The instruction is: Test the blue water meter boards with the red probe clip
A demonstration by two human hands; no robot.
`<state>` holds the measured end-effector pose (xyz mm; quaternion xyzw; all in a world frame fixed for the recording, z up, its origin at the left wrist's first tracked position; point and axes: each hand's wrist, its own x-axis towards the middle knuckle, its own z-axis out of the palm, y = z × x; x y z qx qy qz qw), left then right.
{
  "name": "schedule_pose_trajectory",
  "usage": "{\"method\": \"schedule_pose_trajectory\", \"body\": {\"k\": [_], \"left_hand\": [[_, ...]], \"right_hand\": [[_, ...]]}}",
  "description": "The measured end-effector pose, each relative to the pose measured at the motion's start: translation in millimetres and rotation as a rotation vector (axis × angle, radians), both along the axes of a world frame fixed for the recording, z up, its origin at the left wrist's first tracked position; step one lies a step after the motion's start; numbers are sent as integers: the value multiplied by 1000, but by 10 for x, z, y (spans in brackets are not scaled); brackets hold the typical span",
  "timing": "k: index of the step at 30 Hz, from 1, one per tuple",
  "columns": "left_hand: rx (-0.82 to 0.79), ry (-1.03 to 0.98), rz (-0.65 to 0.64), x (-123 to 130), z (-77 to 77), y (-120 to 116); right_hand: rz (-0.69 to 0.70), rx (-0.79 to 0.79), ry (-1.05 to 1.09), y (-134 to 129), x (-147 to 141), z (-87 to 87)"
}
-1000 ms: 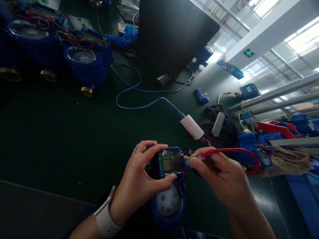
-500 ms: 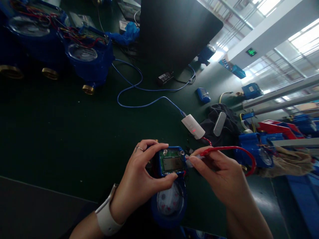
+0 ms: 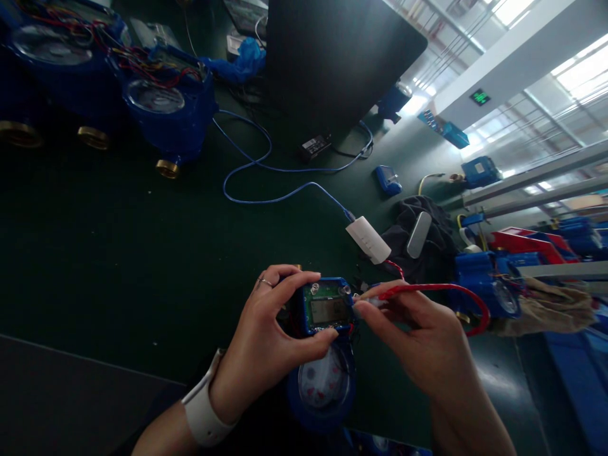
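Observation:
A blue water meter [image 3: 351,386] has a round dial [image 3: 323,380] and, above it, a blue-framed display module [image 3: 329,310] with a green circuit board and a small grey screen. My left hand [image 3: 270,335] grips this module, fingers over its top edge and thumb along the bottom. At the module's right edge, my right hand [image 3: 422,335] pinches a pale connector [image 3: 375,301] with a red cable [image 3: 441,287] looping off to the right. The connector's tip is close against the module; whether it is plugged in I cannot tell.
A white adapter box [image 3: 368,240] lies beyond my hands, joined to a blue cable [image 3: 270,201]. Several blue water meters [image 3: 166,126] stand at the far left. A large dark panel [image 3: 332,57] rises at the back, with a dark cloth [image 3: 403,234] and another meter [image 3: 484,285] on the right.
The red light on the white adapter box no longer shows. My right fingertips have shifted slightly left along the connector, closer to the module. My left hand holds as before.

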<state>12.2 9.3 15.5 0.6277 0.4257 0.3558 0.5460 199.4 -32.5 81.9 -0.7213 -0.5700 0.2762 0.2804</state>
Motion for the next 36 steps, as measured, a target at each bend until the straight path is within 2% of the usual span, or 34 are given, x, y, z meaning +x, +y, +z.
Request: {"method": "schedule_pose_trajectory", "body": {"k": [13,36], "left_hand": [[32,-5,6,-21,-11,-21],[59,-11,17,-18,-30,-13]], "right_hand": [[-29,10,32,-18,16,-25],[4,14,57,-27,35,-31]]}}
